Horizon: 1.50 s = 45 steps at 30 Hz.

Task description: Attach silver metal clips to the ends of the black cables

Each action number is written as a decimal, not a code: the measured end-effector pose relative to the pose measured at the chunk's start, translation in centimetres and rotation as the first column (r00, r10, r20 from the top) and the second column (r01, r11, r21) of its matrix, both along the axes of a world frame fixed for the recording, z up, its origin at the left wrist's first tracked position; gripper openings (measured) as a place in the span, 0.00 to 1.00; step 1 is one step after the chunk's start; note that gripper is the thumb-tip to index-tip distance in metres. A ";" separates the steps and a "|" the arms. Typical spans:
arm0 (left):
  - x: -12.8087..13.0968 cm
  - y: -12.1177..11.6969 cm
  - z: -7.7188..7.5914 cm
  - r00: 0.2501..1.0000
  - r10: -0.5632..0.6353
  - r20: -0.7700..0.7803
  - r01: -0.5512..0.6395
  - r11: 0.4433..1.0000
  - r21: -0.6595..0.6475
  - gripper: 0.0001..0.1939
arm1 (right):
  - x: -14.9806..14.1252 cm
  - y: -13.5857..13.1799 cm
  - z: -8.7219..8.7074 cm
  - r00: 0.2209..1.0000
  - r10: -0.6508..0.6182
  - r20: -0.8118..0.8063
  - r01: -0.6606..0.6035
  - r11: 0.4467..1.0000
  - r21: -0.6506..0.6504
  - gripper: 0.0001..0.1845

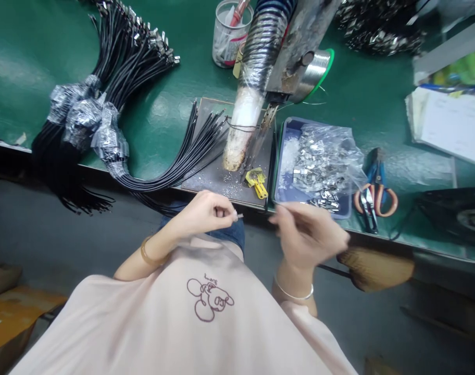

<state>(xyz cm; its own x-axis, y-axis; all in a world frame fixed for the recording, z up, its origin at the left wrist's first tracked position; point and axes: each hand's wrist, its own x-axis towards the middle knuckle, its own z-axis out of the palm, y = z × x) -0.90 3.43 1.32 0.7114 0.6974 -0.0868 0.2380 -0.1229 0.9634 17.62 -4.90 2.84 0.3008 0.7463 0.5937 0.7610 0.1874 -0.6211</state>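
My left hand [204,213] is closed in a pinch near the bench edge, holding a thin black wire whose bare tip [239,215] sticks out to the right. My right hand [308,234] is a little to the right, blurred by motion, fingers curled together with a thin wire-like piece at its fingertips. Loose black wires [190,151] fan out over a dark work plate [217,179] just beyond my left hand. A blue tray [281,156] with a plastic bag of small metal terminals [323,161] lies beyond my right hand.
Taped bundles of black wires [92,120] lie at the left on the green bench [163,78]. A soldering fixture with a ribbed hose [261,52] and solder spool [317,67] hangs over the plate. Orange-handled scissors [374,192], a yellow clip [257,181], a clear cup [229,34] and papers [448,125] are around.
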 end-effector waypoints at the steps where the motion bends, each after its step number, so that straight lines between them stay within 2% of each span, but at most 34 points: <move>1: -0.3 -0.1 -0.1 0.999 -0.033 -0.026 0.035 0.998 0.044 0.07 | 0.2 -0.5 0.4 0.995 -0.102 0.011 0.100 0.988 0.114 0.05; 2: -0.5 -0.2 -0.3 0.999 -0.020 -0.034 0.023 0.996 0.084 0.07 | 0.4 -0.9 0.9 0.980 -0.200 0.004 0.194 0.956 0.220 0.06; 4: -1.0 -0.2 -0.8 0.993 0.115 -0.010 -0.111 0.976 0.186 0.10 | 1.0 -1.4 2.1 0.947 -0.319 -0.037 0.316 0.907 0.279 0.07; 5: -1.1 0.0 -1.1 0.977 0.212 0.011 -0.207 0.943 0.261 0.10 | 1.5 -1.5 2.6 0.939 -0.340 -0.043 0.342 0.920 0.193 0.07; 6: -1.2 0.3 -1.3 0.952 0.303 0.027 -0.293 0.890 0.350 0.11 | 2.1 -1.5 3.0 0.937 -0.347 -0.029 0.348 0.936 0.048 0.08; 8: -1.3 1.2 -1.7 0.890 0.454 0.026 -0.392 0.738 0.549 0.10 | 3.9 -1.1 3.5 0.943 -0.334 0.014 0.327 0.913 -0.245 0.08; 10: -1.1 2.4 -1.8 0.839 0.541 -0.057 -0.353 0.622 0.699 0.10 | 5.9 -0.4 3.6 0.951 -0.278 0.138 0.310 0.847 -0.431 0.11; 11: -0.9 3.0 -1.9 0.813 0.567 -0.131 -0.305 0.608 0.733 0.10 | 6.8 0.1 3.5 0.950 -0.243 0.195 0.310 0.806 -0.505 0.13; 14: -0.4 4.5 -1.7 0.773 0.561 -0.296 -0.206 0.663 0.720 0.10 | 8.6 1.7 3.2 0.919 -0.175 0.353 0.377 0.651 -0.659 0.12; 16: -0.2 5.0 -1.4 0.766 0.577 -0.285 -0.269 0.690 0.672 0.08 | 8.9 2.6 3.1 0.910 -0.132 0.394 0.394 0.578 -0.715 0.09; 17: -0.2 5.0 -1.2 0.767 0.593 -0.244 -0.337 0.697 0.633 0.07 | 8.9 2.9 3.1 0.916 -0.107 0.388 0.377 0.565 -0.734 0.07; 19: -0.6 4.7 -0.9 0.782 0.612 -0.118 -0.493 0.723 0.485 0.04 | 9.0 3.4 2.9 0.937 -0.061 0.344 0.314 0.577 -0.754 0.06; 20: -1.0 4.4 -0.8 0.789 0.613 -0.040 -0.559 0.744 0.366 0.02 | 9.0 3.5 2.8 0.944 -0.043 0.326 0.287 0.591 -0.754 0.05; 22: -2.0 3.5 -0.7 0.810 0.576 0.107 -0.583 0.811 0.048 0.03 | 9.3 3.6 2.5 0.953 -0.019 0.301 0.249 0.616 -0.747 0.03; 24: -3.4 2.4 -0.7 0.811 0.554 0.186 -0.518 0.829 -0.210 0.07 | 9.6 3.5 2.1 0.961 -0.013 0.275 0.217 0.647 -0.731 0.04; 27: -5.8 1.0 -0.8 0.836 0.509 0.203 -0.396 0.817 -0.418 0.11 | 9.9 3.3 1.8 0.969 0.000 0.247 0.178 0.695 -0.697 0.07; 30: -8.4 0.2 -1.3 0.871 0.451 0.195 -0.303 0.805 -0.510 0.13 | 9.5 3.3 2.0 0.979 0.020 0.203 0.135 0.678 -0.722 0.12; 32: -9.6 0.1 -1.7 0.862 0.424 0.279 -0.222 0.809 -0.544 0.15 | 9.1 3.4 2.3 0.988 0.041 0.147 0.084 0.656 -0.750 0.16; 34: -10.0 0.3 -2.1 0.867 0.323 0.381 -0.066 0.830 -0.554 0.18 | 8.9 3.4 2.8 0.993 0.060 0.102 0.039 0.648 -0.761 0.20; 37: -9.1 1.0 -2.1 0.906 0.070 0.418 0.174 0.838 -0.518 0.21 | 9.4 3.4 3.7 0.993 0.078 0.084 0.016 0.631 -0.775 0.28; 39: -7.5 1.4 -1.5 0.935 -0.096 0.342 0.263 0.835 -0.484 0.21 | 10.3 3.4 4.0 0.989 0.108 0.098 0.014 0.597 -0.802 0.33; 41: -5.4 1.6 -0.8 0.913 -0.283 0.293 0.390 0.813 -0.432 0.18 | 11.1 3.5 4.0 0.983 0.160 0.092 -0.012 0.553 -0.833 0.35; 43: -3.3 1.5 0.0 0.895 -0.359 0.266 0.441 0.807 -0.394 0.16 | 11.7 3.8 3.8 0.976 0.215 0.043 -0.077 0.519 -0.851 0.33; 45: -1.3 1.2 0.4 0.905 -0.345 0.248 0.420 0.821 -0.387 0.14 | 12.0 4.2 3.5 0.965 0.264 -0.005 -0.142 0.501 -0.854 0.26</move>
<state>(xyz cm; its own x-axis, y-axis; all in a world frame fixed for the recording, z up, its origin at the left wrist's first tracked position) -2.17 4.59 1.74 0.9425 0.2876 -0.1701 0.0960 0.2545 0.9623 29.60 -0.69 6.36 0.0524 0.9426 -0.3297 0.8457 -0.2174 -0.4874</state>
